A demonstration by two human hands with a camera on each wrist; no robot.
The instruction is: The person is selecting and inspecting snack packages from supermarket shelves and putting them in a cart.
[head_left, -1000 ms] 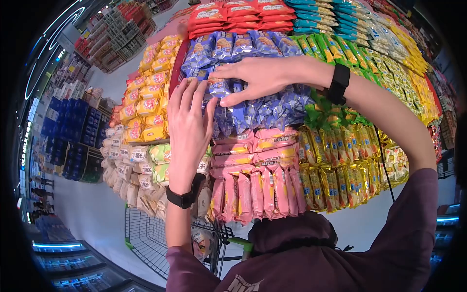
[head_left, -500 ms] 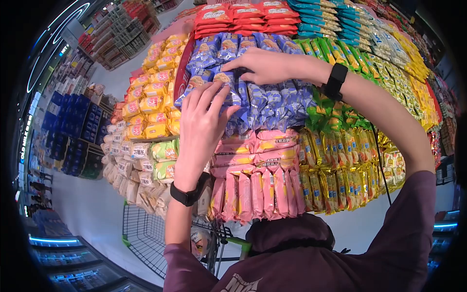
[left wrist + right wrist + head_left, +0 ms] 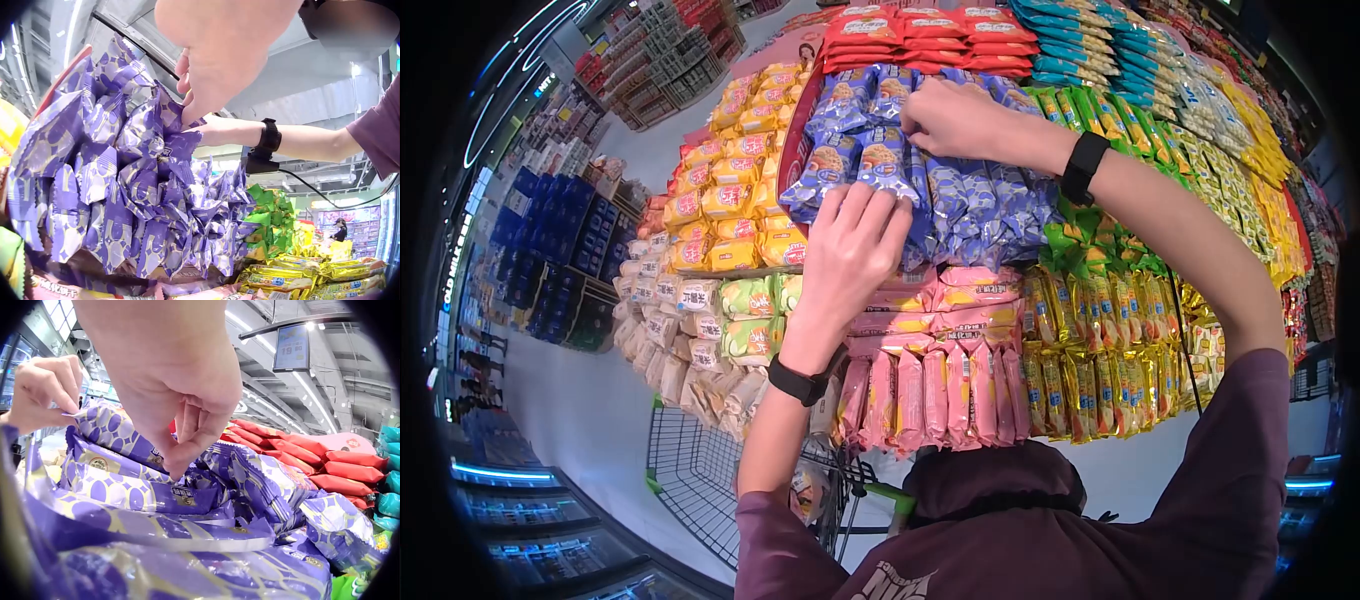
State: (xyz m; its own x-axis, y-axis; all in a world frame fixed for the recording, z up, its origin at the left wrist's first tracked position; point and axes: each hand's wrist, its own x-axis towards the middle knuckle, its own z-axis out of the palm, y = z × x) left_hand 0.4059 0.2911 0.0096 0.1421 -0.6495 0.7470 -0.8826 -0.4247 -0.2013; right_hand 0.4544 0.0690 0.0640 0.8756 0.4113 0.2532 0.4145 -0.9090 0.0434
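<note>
A purple snack packet (image 3: 883, 158) lies on top of the purple pile, its printed face up. My left hand (image 3: 855, 250) pinches the packet's near end; in the right wrist view the fingertips of this left hand (image 3: 49, 387) grip its crimped edge. At the other end, my right hand (image 3: 960, 115) pinches the packet, thumb and forefinger at its purple tip, as the right wrist view shows. A second purple packet (image 3: 831, 160) rests alongside on the left. Beneath, more purple packets (image 3: 112, 206) stand stacked in rows.
Yellow packets (image 3: 730, 200) stand to the left behind a red divider (image 3: 796, 150). Pink packets (image 3: 930, 390) and gold packets (image 3: 1100, 370) fill the near side, green packets (image 3: 1090, 110) the right. Red bags (image 3: 930, 35) are at the back. A wire shopping cart (image 3: 695, 460) stands lower left.
My left hand has moved right and its fingers have closed on the packet's near end. My right hand, earlier spread over the pile, has drawn back rightward and curled its fingers at the packet's other end.
</note>
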